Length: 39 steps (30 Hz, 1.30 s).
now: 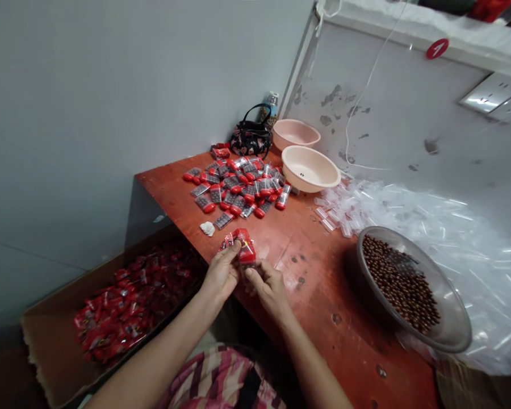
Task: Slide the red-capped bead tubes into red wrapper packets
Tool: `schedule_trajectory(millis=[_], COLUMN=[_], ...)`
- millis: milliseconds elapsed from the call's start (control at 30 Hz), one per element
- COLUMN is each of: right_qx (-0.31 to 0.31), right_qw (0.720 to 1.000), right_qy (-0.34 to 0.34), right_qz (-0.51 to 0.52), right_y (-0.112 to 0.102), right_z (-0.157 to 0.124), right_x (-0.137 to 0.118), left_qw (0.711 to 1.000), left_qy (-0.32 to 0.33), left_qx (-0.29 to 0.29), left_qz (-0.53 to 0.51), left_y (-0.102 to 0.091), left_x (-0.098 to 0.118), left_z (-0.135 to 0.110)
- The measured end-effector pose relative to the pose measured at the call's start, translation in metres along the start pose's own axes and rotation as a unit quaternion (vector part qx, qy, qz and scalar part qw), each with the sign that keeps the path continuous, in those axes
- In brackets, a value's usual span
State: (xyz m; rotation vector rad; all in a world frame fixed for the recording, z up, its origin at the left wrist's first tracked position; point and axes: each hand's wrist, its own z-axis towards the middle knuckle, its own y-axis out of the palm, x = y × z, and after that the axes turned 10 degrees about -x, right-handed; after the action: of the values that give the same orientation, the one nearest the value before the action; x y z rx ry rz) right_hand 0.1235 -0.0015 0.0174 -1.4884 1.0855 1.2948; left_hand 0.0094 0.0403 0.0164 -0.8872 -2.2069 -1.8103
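Both my hands are together over the near edge of the red table. My left hand (222, 272) pinches a red printed packet (244, 244) between thumb and fingers. Its lower end, dark and partly clear, meets the fingertips of my right hand (269, 285), which are closed on it; the fingers hide what is inside. Beyond my hands lies a heap of small clear boxes with red caps (242, 184), filled with dark balls. A crumpled white scrap (206, 228) rests on the table near the packet.
A grey basin (460, 326) of brown balls stands at right, beside a large pile of empty clear plastic boxes (434, 227). Two pale basins (310, 170), a flowered bag (250, 139) and a bottle (272, 105) stand at the back. A carton (46, 346) of red packets sits lower left.
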Motion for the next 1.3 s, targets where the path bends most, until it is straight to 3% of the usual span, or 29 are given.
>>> schedule_trajectory(millis=[200, 367, 600, 733, 800, 933, 1033, 1133, 1300], right_qx=[0.05, 0.064, 0.004, 0.081, 0.086, 0.02, 0.042, 0.081, 0.049], right_qw=[0.999, 0.996, 0.996, 0.997, 0.996, 0.989, 0.994, 0.996, 0.984], right_qy=[-0.01, -0.025, 0.025, -0.003, 0.0, 0.041, 0.021, 0.0, 0.016], right_qz=[-0.017, -0.065, 0.082, -0.014, -0.004, 0.138, 0.1, 0.034, 0.171], right_y=[0.003, 0.004, 0.0, 0.0, 0.0, 0.001, 0.001, 0.002, 0.005], right_z=[0.001, 0.001, 0.005, 0.003, 0.003, 0.005, 0.003, 0.002, 0.003], right_x=[0.004, 0.004, 0.009, 0.007, 0.007, 0.01, 0.01, 0.009, 0.012], left_qw=[0.991, 0.989, 0.971, 0.959, 0.957, 0.956, 0.956, 0.962, 0.964], left_qy=[0.042, 0.016, -0.05, -0.044, -0.044, -0.065, -0.098, -0.089, -0.067], left_qx=[-0.071, -0.06, -0.108, -0.092, -0.092, -0.141, -0.171, -0.148, -0.136], left_qz=[0.108, 0.134, 0.21, 0.266, 0.27, 0.248, 0.217, 0.21, 0.218], left_y=[0.004, 0.0, -0.009, -0.011, -0.008, -0.002, -0.003, -0.006, -0.01], left_x=[0.006, 0.003, 0.007, 0.007, 0.007, 0.008, 0.007, 0.002, 0.002], left_z=[-0.003, -0.002, -0.001, 0.001, 0.0, -0.004, -0.007, -0.009, -0.009])
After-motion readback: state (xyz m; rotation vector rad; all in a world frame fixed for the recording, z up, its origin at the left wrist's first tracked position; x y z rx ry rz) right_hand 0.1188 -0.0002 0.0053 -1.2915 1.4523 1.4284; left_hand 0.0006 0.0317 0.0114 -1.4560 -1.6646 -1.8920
